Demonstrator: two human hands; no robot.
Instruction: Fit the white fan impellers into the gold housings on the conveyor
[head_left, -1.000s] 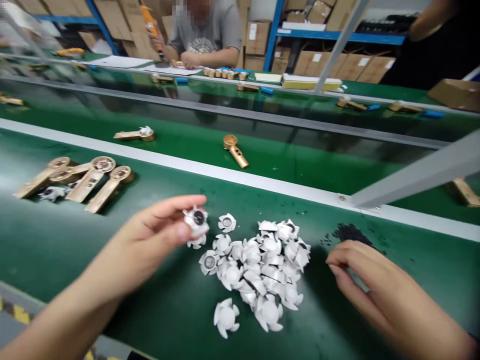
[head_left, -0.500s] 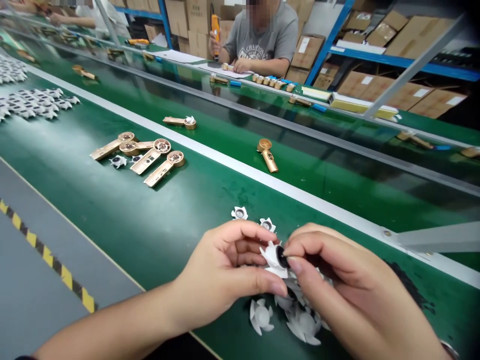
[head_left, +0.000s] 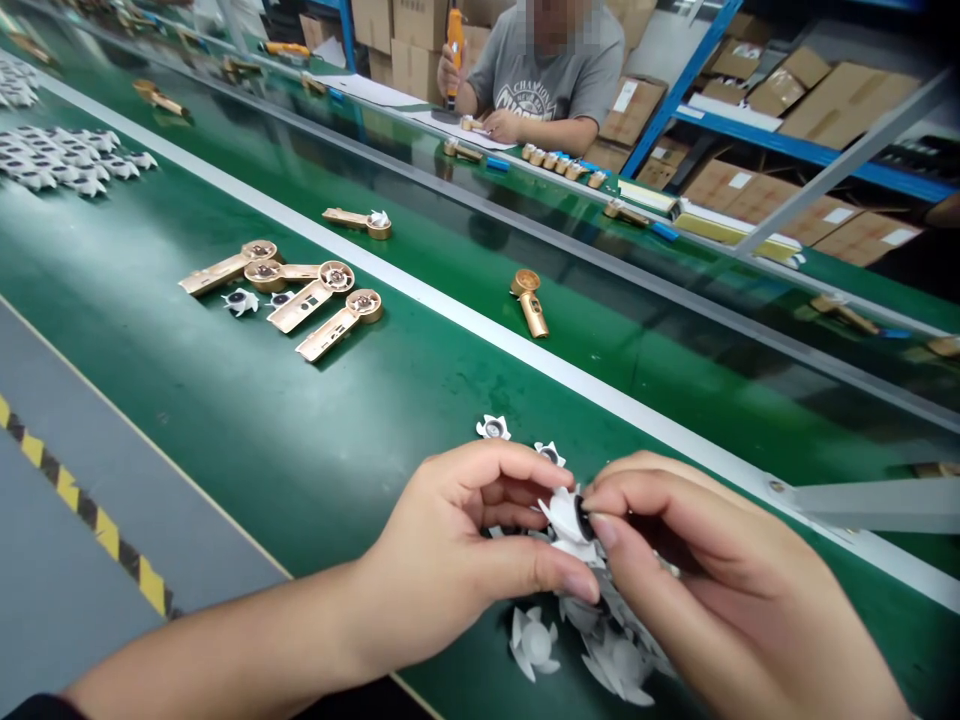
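A small white fan blade [head_left: 566, 524] with a black round hub is held up above the green table. My left hand [head_left: 472, 540] curls around its white vanes, thumb below and fingers above. From the other side, my right hand [head_left: 690, 560] pinches the black hub at its centre between thumb and forefinger. Whether a tiny part is between those fingertips is hidden. Beneath my hands lies a heap of fan blades [head_left: 619, 655], partly covered by the right hand. One loose fan blade [head_left: 534, 642] lies left of it, and another [head_left: 493, 428] sits hub-up beyond my left hand.
Several gold handheld-fan housings [head_left: 337, 325] lie at mid-left. Another gold housing [head_left: 531, 302] is on the belt beyond the white rail [head_left: 450, 310]. Rows of fan blades [head_left: 60, 160] stand far left. Across the line sits a co-worker [head_left: 551, 80] with an orange electric screwdriver [head_left: 454, 55].
The head view has shifted slightly, moving the scene in the picture. Both hands keep the same hold on the fan blade, with no clear change in their fingers.
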